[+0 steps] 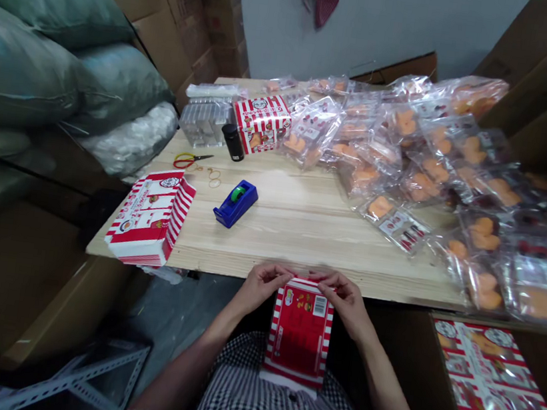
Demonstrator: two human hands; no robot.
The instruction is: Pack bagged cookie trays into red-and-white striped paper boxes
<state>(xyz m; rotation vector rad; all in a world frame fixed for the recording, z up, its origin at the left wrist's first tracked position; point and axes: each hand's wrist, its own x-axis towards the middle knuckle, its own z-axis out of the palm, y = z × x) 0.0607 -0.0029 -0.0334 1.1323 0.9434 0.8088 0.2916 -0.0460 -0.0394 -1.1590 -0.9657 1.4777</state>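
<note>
A red cardboard box with white-striped edges and a barcode leans against my lap at the table's front edge. My left hand pinches its upper left corner, fingers curled over the top. At the upper right corner my right hand grips it the same way. Both thumbs lie close to the top edge, and the fingertips behind it are partly hidden. A blue tape dispenser with a green roll stands on the table beyond my left hand.
A stack of flat striped cartons lies at the table's left. Scissors, a black bottle and clear plastic trays stand behind. Bagged orange toy pieces pile up on the right. A printed carton sits below right.
</note>
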